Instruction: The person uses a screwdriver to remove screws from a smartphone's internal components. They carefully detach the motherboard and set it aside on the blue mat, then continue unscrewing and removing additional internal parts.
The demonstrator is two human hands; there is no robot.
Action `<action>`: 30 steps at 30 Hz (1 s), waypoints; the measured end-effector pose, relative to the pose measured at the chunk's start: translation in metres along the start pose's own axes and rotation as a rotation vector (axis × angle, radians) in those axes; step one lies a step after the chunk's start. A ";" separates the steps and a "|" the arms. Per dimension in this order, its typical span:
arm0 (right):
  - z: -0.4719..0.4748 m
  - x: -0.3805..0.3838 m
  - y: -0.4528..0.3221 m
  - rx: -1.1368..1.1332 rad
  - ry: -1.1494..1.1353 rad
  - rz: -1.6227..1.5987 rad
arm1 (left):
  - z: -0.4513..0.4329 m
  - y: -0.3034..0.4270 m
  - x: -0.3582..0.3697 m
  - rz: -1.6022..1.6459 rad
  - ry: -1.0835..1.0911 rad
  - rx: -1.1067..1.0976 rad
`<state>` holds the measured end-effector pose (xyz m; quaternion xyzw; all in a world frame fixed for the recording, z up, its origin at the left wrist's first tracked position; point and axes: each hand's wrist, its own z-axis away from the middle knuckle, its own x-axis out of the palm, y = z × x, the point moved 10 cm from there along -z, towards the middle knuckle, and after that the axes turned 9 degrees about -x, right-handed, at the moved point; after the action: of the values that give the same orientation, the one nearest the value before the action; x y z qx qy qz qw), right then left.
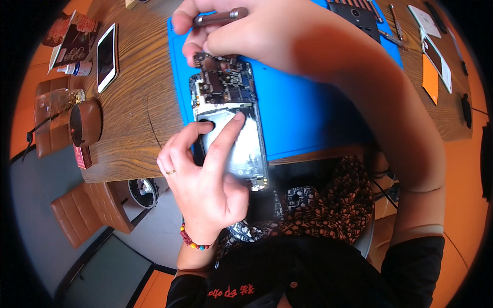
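An opened smartphone (pixel 262 134) lies on a blue repair mat (pixel 300 119), its silvery battery (pixel 246 150) exposed. My left hand (pixel 208 177) rests over the battery, the index fingertip pressing near its upper edge. At the phone's top end a dark circuit board (pixel 225 81) sits tilted up, overhanging the frame. My right hand (pixel 238 34) is at the upper edge of that board, fingertips touching it. A brown and metal pen-like tool (pixel 220 17) lies across the fingers of this hand. How firmly the board is pinched cannot be seen.
On the wooden table (pixel 134 131) at left are a white phone (pixel 107 57), a small dropper bottle (pixel 79 69) and a brown bowl (pixel 90 122). A dark phone cover (pixel 352 17) and screwdrivers (pixel 395 23) lie at upper right, near another white phone (pixel 437 59) and an orange card (pixel 429 79).
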<state>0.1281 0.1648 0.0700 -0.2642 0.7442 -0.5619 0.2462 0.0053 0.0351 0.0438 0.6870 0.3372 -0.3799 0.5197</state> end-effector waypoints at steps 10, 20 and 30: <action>-0.007 0.004 0.029 0.095 0.000 -0.326 | -0.001 0.000 -0.004 -0.012 0.002 0.021; 0.002 -0.007 0.021 0.271 -0.056 -0.279 | -0.011 0.002 -0.008 0.068 -0.076 0.002; 0.011 -0.010 -0.003 0.307 -0.055 0.119 | -0.020 0.005 -0.007 0.001 -0.008 -0.031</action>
<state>0.1426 0.1632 0.0709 -0.1943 0.6569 -0.6461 0.3366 0.0101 0.0529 0.0554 0.6774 0.3407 -0.3773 0.5317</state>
